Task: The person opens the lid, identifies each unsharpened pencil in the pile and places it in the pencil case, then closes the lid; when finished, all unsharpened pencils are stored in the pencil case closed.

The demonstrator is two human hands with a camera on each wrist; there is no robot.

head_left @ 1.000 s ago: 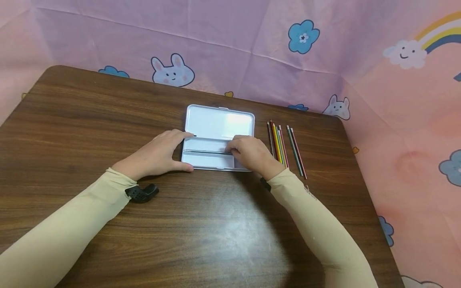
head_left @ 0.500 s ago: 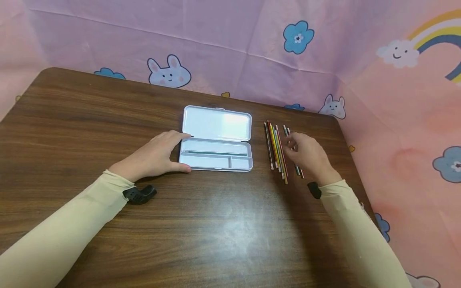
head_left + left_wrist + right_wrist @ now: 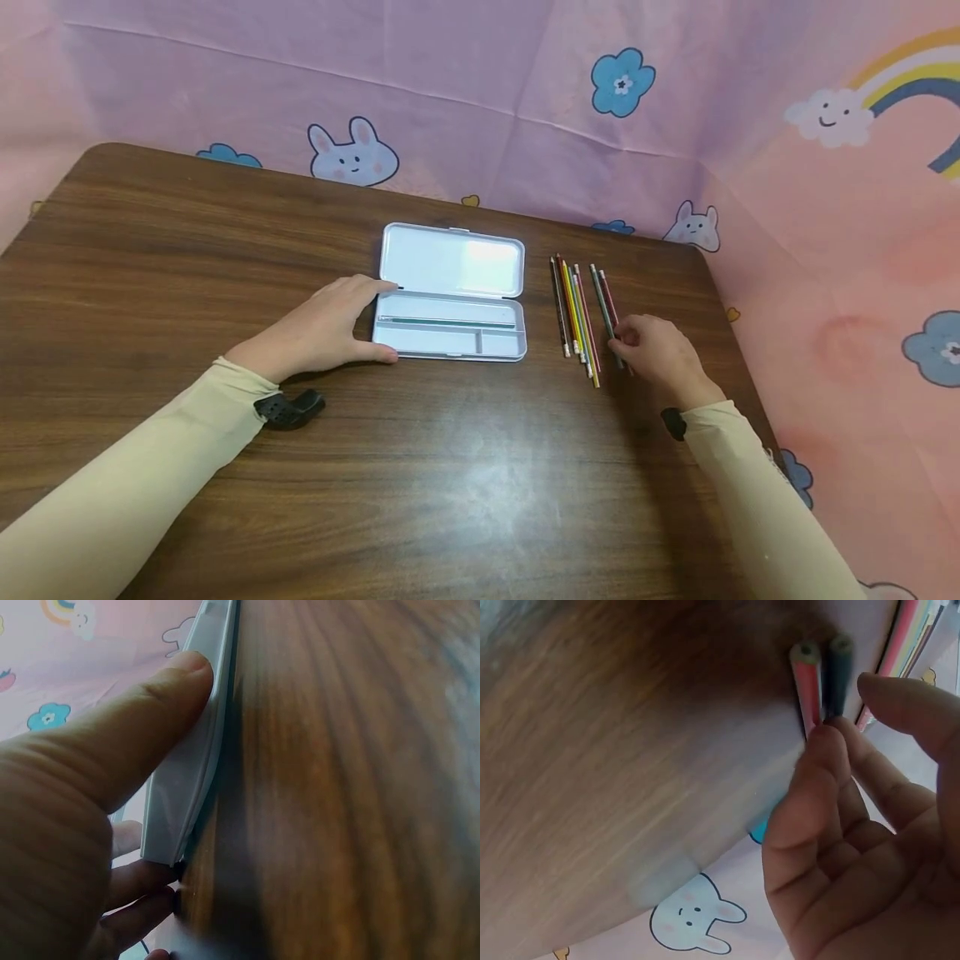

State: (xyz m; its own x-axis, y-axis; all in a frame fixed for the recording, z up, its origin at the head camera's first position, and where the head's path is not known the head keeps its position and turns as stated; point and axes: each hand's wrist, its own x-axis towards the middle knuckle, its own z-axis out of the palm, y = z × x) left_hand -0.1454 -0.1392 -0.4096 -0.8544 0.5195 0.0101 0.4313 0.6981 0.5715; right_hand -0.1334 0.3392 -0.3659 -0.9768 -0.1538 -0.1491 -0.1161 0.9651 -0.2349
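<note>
A white pencil case (image 3: pixel 453 260) lies open on the table, lid folded back; a dark green pencil (image 3: pixel 450 322) rests in its long rear compartment. My left hand (image 3: pixel 318 329) holds the case's left end, thumb on the front side and fingers at the back. In the left wrist view the thumb lies along the case wall (image 3: pixel 184 772). My right hand (image 3: pixel 663 354) is at the near ends of two pencils, a green one (image 3: pixel 602 298) and a pinkish-red one (image 3: pixel 609 297). In the right wrist view bent fingers touch them, while the thumb (image 3: pixel 904 705) stands slightly apart.
A loose row of several coloured pencils (image 3: pixel 573 312) lies between the case and my right hand. The wooden table (image 3: pixel 375 483) meets a patterned cloth (image 3: pixel 457 100) along its back and right edges.
My right hand has moved right from the case, over the pencil row, and down to the two separate pencils. The left hand stays on the case.
</note>
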